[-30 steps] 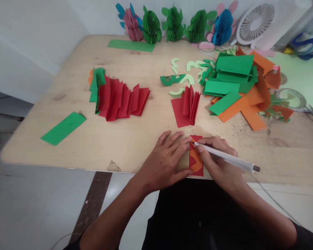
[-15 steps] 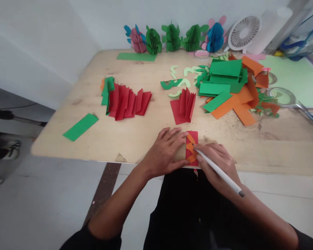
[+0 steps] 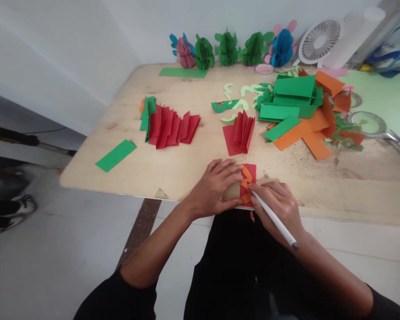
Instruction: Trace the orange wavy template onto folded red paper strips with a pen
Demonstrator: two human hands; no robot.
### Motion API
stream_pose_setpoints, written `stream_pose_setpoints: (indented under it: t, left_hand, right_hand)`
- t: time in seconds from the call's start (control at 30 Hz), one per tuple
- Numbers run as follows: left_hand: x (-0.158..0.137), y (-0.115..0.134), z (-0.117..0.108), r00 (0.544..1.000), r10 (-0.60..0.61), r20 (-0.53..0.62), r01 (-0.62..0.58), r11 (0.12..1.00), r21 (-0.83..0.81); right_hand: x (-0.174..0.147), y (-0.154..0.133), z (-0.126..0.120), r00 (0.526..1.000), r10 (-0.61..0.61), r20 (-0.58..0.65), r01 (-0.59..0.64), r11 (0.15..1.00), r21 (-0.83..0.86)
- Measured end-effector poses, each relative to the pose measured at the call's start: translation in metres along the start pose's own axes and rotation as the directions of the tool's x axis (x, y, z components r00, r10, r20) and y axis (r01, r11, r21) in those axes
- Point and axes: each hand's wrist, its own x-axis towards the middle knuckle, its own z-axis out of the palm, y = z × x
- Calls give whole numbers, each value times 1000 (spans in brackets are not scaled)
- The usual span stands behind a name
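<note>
A red paper strip lies at the table's front edge with a wavy orange paper cutout on top of it. My left hand rests on the pair from the left, fingers spread, fingertips pressing the cutout's left side. From the right, my right hand grips a white pen with a dark end. Its tip touches down by the cutout's edge; any drawn line is too small to see. Just beyond stand folded red papers, with a longer fanned red stack farther left.
A heap of folded green papers and orange strips lies right, with a magnifying glass beside it. Pale green wavy cutouts lie mid-table. Paper figures and a white fan line the wall. A green strip lies left.
The whole view has shifted, so the table appears farther right. The pen's rear end has swung left, its tip still at the cutout. My left hand stays pressed on the papers.
</note>
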Motion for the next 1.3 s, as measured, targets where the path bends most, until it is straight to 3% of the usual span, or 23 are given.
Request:
stream_pose_setpoints:
  t: [0.4,0.6,0.87,1.3]
  left_hand:
    - [-7,4,3,999,-32,9,31,998,45]
    - [-9,7,5,997,-66,-29,68,997,44]
    - [-9,6,6,997,-75,-26,76,996,35]
    - [-9,7,4,996,-78,-40,78,997,14]
  right_hand:
    - [2,-1,0,999,-26,-23,26,1000,-14]
    - [1,-1,-1,1000,-3,27,3,1000,3]
    - [7,-4,-8,969,237,77,-248,937,246]
    - [19,-12,0,955,290,60,-295,948,116]
